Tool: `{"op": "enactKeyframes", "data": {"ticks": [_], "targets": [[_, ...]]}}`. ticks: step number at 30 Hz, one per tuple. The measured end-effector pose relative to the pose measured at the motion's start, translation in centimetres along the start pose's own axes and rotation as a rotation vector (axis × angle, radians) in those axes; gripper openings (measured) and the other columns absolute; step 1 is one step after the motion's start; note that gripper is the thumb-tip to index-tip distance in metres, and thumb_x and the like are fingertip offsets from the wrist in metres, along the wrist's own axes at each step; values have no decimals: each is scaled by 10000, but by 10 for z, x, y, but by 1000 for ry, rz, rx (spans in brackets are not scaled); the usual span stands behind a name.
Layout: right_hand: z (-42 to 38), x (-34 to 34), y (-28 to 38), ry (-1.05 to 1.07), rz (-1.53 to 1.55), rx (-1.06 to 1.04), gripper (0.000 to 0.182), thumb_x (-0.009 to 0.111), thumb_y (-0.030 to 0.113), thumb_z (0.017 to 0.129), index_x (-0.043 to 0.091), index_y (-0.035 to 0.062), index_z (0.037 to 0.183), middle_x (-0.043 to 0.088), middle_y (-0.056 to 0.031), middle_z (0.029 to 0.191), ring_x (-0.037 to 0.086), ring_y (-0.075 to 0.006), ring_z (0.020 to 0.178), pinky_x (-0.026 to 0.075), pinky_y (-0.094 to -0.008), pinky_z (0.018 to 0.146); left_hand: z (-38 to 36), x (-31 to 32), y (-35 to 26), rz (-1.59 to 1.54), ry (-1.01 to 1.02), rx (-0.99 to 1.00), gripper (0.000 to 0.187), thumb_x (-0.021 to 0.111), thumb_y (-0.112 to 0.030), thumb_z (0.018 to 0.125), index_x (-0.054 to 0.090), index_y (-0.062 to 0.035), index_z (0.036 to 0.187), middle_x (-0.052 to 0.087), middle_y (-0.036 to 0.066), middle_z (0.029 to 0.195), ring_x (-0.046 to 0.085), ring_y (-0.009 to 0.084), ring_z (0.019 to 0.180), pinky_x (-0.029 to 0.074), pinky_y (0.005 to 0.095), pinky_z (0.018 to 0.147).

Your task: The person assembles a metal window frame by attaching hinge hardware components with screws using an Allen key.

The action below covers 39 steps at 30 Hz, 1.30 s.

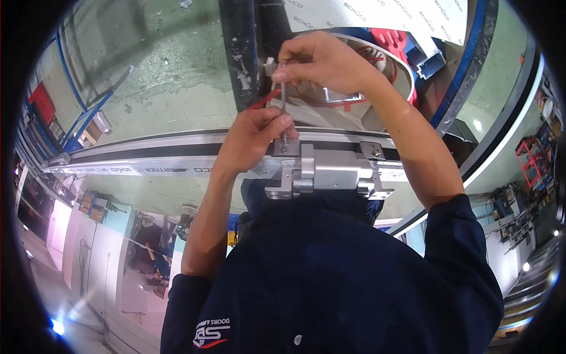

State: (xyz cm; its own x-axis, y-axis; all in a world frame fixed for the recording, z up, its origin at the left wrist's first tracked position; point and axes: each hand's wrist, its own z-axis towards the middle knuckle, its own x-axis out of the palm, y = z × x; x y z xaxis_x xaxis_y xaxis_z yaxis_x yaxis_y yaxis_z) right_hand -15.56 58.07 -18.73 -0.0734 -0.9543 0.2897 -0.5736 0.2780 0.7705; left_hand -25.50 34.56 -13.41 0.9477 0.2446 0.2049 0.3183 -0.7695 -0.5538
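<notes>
A slim metal hex key (283, 97) stands with its lower tip at a screw on a small metal mounting plate (287, 148). My right hand (321, 62) is closed around its upper end, fingers bent. Lower down, my left hand (250, 138) pinches the shaft between thumb and fingers, just above the plate. The plate lies on a long aluminium profile (177, 164) partly covered in printed film. Right beside it sits a silver door hinge (336, 168) with a thick cylindrical body. A second plate (372, 151) with screw holes is on the profile further right.
Beyond the profile is a round white tub (407, 76) holding various items, with red plastic pieces (390, 40) nearby. A printed sheet (383, 13) and a cut profile piece (431, 64) lie at the back. A dark beam (240, 56) runs away from me. Another person (160, 262) is far left.
</notes>
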Motion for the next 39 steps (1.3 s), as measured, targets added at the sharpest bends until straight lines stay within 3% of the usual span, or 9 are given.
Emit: {"op": "enactKeyframes", "data": {"ticks": [7, 11, 17, 23, 26, 29, 30, 36, 39], "targets": [[5, -2, -12, -13, -95, -52, 344, 866, 307, 985, 711, 23, 869, 671, 2, 766, 635, -75, 713, 510, -278, 668, -1, 4, -2, -26, -34, 21, 355, 632, -264, 1137, 783, 40, 1034, 806, 59, 929, 646, 95, 854, 503, 285, 841], [-2, -4, -4, 92, 261, 25, 462, 799, 432, 1034, 685, 31, 836, 683, -32, 726, 618, -90, 565, 489, -268, 539, -1, 3, 2, -62, -13, 17, 355, 640, -277, 1133, 787, 31, 1033, 806, 60, 930, 616, 86, 838, 492, 279, 820], [-2, -3, -15, 95, 177, 3, 350, 716, 371, 1104, 705, 51, 962, 666, 4, 769, 586, -44, 625, 421, -230, 528, -1, 6, 3, -83, -49, 12, 344, 642, -274, 1132, 787, 27, 1051, 805, 55, 928, 561, 84, 784, 487, 279, 797], [-2, 7, -20, -84, -48, -136, 413, 733, 398, 1091, 681, 35, 903, 491, 51, 702, 443, -51, 650, 347, -272, 563, -2, 6, 1, -77, -64, 32, 328, 645, -254, 1130, 779, 38, 1068, 815, 61, 955, 607, 84, 831, 495, 279, 809], [-6, 12, -14, -211, -143, -159, 506, 794, 410, 1025, 694, -47, 832, 502, -114, 637, 435, -169, 595, 420, -392, 583, -2, 6, -1, -61, -71, 47, 315, 656, -240, 1123, 781, 41, 1059, 801, 48, 929, 622, 85, 842, 496, 277, 807], [-9, 13, -6, -244, -229, -170, 517, 794, 403, 1025, 690, -54, 806, 500, -140, 615, 434, -191, 579, 425, -393, 582, -3, 5, -1, -32, -73, 29, 302, 668, -230, 1114, 788, 39, 1047, 785, 38, 908, 619, 84, 828, 495, 275, 797], [-9, 13, -4, -256, -270, -152, 530, 796, 418, 1012, 689, -52, 790, 511, -172, 606, 438, -260, 552, 426, -423, 578, -4, 7, 1, -49, -104, 43, 299, 680, -228, 1106, 790, 41, 1033, 777, 39, 895, 618, 81, 816, 495, 276, 781], [-14, 26, -2, -378, -362, -91, 570, 785, 461, 991, 673, -37, 738, 540, -204, 607, 450, -384, 572, 426, -478, 589, -5, 9, 1, -48, -129, 11, 281, 690, -221, 1101, 782, 43, 1073, 790, 43, 896, 614, 75, 799, 496, 272, 755], [-18, 22, 4, -347, -417, -157, 466, 752, 310, 1073, 621, -43, 798, 554, -62, 597, 656, -116, 544, 471, -351, 499, -6, 5, 1, -27, -74, -15, 312, 685, -237, 1119, 747, 59, 1194, 813, 109, 1015, 736, 141, 966, 560, 301, 895]]}}
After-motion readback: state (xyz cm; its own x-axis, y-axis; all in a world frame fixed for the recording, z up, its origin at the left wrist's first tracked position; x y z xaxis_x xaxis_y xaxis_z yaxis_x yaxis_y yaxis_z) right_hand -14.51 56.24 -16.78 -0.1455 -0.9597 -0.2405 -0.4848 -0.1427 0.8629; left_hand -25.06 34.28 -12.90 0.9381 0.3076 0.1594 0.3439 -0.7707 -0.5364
